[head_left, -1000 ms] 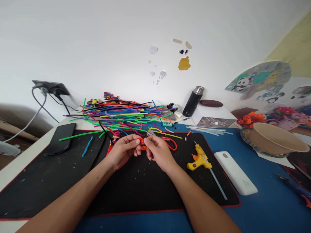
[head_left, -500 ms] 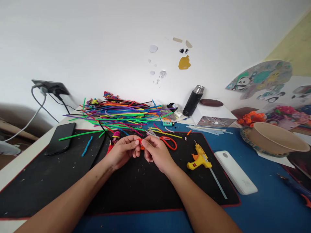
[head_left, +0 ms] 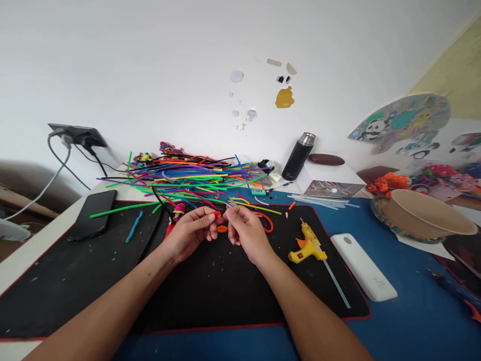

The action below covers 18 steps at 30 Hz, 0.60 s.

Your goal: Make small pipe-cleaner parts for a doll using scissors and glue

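Note:
A small red pipe cleaner (head_left: 217, 214) is pinched between the thumb and forefinger of my left hand (head_left: 196, 225). My right hand (head_left: 246, 231) is pinched on its other end, and a short blurred dark-red stretch shows between the two hands. Behind my right hand lie orange-handled scissors (head_left: 268, 223), partly covered by it. A pipe-cleaner figure with a magenta and yellow head (head_left: 179, 209) and red body is next to my left hand, partly hidden by it. Beneath both hands is a black mat (head_left: 210, 291).
Many coloured pipe cleaners (head_left: 195, 175) are heaped at the back. A yellow glue gun (head_left: 308, 244) and a white power bank (head_left: 364, 266) lie on the right. A phone (head_left: 93, 214) and a twisted blue piece (head_left: 134, 227) are on the left. A black flask (head_left: 298, 158) leans near the wall.
My hands have moved slightly apart, the right one shifting right. A stretch of the red pipe cleaner and an orange scissor loop now show between them.

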Each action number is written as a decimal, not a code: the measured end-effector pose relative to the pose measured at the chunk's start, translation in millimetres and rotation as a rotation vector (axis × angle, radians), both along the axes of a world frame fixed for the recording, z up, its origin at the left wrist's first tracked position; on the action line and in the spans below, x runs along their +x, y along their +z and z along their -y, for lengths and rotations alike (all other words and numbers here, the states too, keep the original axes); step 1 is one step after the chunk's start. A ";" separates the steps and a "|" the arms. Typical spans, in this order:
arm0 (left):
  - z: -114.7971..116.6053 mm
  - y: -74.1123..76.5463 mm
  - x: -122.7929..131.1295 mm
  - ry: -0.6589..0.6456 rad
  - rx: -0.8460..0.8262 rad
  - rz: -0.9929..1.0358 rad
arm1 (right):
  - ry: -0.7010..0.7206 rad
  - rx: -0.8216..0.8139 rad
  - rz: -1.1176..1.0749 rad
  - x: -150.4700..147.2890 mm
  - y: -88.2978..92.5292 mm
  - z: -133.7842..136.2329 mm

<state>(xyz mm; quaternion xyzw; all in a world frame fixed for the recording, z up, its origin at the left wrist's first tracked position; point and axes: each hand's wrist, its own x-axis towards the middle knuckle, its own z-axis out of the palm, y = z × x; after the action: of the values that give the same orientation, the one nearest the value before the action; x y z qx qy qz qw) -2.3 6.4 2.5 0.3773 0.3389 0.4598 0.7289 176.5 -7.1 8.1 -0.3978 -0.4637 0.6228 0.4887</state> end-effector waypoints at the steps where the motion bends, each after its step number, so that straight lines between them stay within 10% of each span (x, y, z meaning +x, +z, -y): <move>1: 0.7 0.4 0.6 -0.003 0.020 -0.018 | -0.001 0.003 0.011 -0.3 0.5 0.4; 18: 10.2 6.0 6.3 0.013 0.326 -0.227 | 0.017 -0.040 0.048 -1.9 -3.0 0.4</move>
<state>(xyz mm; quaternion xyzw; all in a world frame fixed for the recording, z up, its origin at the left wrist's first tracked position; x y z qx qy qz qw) 4.0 -3.8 8.6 0.5376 0.3421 0.4680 0.6123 174.6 -7.5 5.1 -0.4184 -0.4661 0.6265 0.4639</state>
